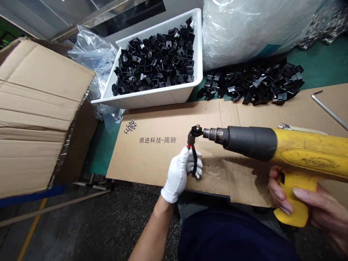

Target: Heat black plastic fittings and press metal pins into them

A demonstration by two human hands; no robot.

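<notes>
My left hand [178,174], in a white glove, is wrapped round the handles of small pliers [194,159] with red and black grips. The pliers' jaws hold a small black part [196,130] with a shiny metal piece on top. Bare, my right hand [296,203] grips the handle of a yellow heat gun [307,152]. The gun's stepped metal nozzle [216,135] points left, its tip right beside the black part. Both tools are above a cardboard sheet [152,159] with printed characters.
Small metal pieces [130,125] lie on the cardboard's left. Behind stand a white bin [160,95] of black parts, a loose pile of black parts [252,85] and a plastic bag [252,29]. A cardboard box [35,116] is at left, a hex key [328,110] at right.
</notes>
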